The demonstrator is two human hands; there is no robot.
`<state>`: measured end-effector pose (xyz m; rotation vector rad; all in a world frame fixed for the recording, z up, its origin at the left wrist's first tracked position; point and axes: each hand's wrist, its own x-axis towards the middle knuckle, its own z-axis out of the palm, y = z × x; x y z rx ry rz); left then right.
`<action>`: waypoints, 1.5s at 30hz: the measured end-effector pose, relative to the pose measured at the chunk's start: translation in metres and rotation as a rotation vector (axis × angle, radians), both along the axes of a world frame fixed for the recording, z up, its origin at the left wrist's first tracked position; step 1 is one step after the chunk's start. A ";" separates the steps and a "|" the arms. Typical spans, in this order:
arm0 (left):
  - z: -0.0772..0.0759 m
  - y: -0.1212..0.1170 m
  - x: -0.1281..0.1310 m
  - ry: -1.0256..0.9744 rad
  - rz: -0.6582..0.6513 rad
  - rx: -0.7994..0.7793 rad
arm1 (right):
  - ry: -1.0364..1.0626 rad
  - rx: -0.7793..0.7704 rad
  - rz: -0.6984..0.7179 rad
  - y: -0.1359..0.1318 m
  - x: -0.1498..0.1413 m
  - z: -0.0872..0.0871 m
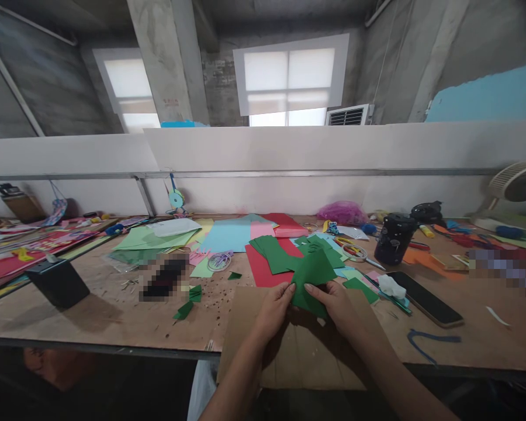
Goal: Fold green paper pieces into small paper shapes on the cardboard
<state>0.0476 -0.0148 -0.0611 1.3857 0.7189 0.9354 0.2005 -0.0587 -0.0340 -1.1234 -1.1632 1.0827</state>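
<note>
Head view: left hand (274, 307) and right hand (339, 304) both pinch bent green paper (313, 273) above near cardboard (302, 365). Small green pieces (184, 310) lie left on worktop (127, 321), apparently done; far green sheets (277, 257) seem left to handle.

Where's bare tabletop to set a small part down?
Best: front left, between the black box and green scraps. Smaller: front right, between the phone and white strip. Crowded: beyond the held green paper, with the red sheet and blue sheet.
</note>
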 end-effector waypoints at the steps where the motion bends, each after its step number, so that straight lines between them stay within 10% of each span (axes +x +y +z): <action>1: 0.000 0.000 0.000 0.013 0.015 0.004 | -0.004 0.002 0.018 -0.001 -0.001 0.002; 17: -0.009 0.002 -0.001 -0.040 -0.066 0.104 | -0.116 -0.013 -0.040 -0.008 -0.007 0.020; 45: -0.004 0.002 -0.001 -0.017 0.009 0.055 | -0.018 0.067 -0.032 0.005 0.005 -0.008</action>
